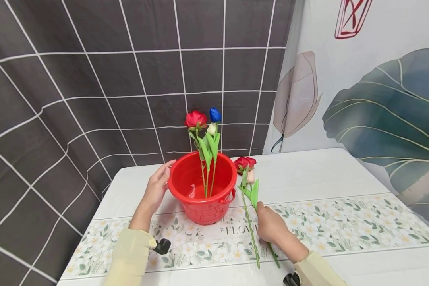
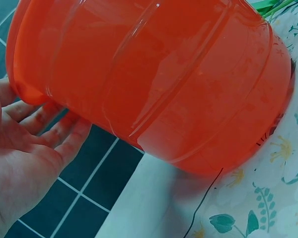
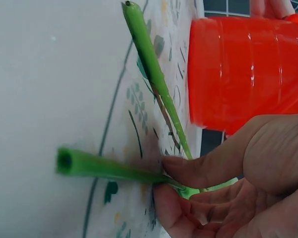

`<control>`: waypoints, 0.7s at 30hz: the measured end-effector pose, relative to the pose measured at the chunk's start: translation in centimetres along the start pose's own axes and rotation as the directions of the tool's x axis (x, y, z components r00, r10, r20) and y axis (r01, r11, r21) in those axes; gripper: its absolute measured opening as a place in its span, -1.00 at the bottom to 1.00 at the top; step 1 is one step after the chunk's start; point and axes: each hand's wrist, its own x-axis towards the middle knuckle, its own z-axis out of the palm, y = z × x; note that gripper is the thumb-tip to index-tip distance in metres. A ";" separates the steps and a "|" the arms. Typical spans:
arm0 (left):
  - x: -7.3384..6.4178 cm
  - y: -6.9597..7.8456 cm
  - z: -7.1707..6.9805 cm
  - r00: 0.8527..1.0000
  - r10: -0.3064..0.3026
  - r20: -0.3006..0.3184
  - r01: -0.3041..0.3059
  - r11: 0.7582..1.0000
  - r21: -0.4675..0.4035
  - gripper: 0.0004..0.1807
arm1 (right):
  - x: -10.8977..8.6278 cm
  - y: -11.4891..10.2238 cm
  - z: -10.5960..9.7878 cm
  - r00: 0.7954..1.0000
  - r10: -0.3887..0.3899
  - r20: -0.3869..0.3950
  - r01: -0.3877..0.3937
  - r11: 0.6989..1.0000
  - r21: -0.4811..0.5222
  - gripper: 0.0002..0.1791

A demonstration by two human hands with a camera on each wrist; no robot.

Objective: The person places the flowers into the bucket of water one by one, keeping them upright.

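Pale tulip [image 1: 255, 194], pinched by right hand [image 1: 271, 224], open bucket rim [image 1: 194, 201] near

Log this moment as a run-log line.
left hand: touching red bucket | right hand: pinching pale tulip stem | in bucket: three flowers | beside bucket: red rose

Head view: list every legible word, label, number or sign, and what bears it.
"FLOW", on the floral tablecloth; any further letters hidden by the right hand.
Script line beneath: too small to read.
Red boxed mark on the leaf-print curtain: resembles "X", top cut off.
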 end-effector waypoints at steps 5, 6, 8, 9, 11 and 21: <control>0.0 0.0 0.0 1.000 0.002 -0.004 -0.002 1.000 -0.005 -0.51 | -0.3 -0.2 0.3 1.000 0.005 -0.014 -0.005 1.000 0.017 -0.18; 0.0 0.0 0.0 1.000 0.003 -0.003 -0.003 1.000 -0.003 -0.51 | -0.4 -0.2 0.4 1.000 0.005 -0.020 -0.005 1.000 0.014 -0.18; 0.0 0.1 0.1 1.000 0.004 -0.001 -0.004 1.000 0.005 -0.51 | -0.5 -0.3 0.4 1.000 0.007 -0.030 -0.006 1.000 0.021 -0.21; -0.1 0.1 0.1 1.000 0.003 -0.002 -0.003 1.000 0.009 -0.51 | -0.6 -0.3 0.4 0.999 0.009 -0.035 -0.008 1.000 0.025 -0.23; -0.1 0.1 0.1 1.000 0.001 -0.002 -0.001 1.000 0.017 -0.51 | -0.6 -0.2 0.3 0.999 0.009 -0.043 -0.007 0.999 0.050 -0.23; -0.1 0.1 0.0 1.000 -0.007 -0.004 0.007 1.000 0.025 -0.50 | 0.1 0.9 -1.1 0.997 0.076 -0.013 -0.068 0.942 0.328 -0.38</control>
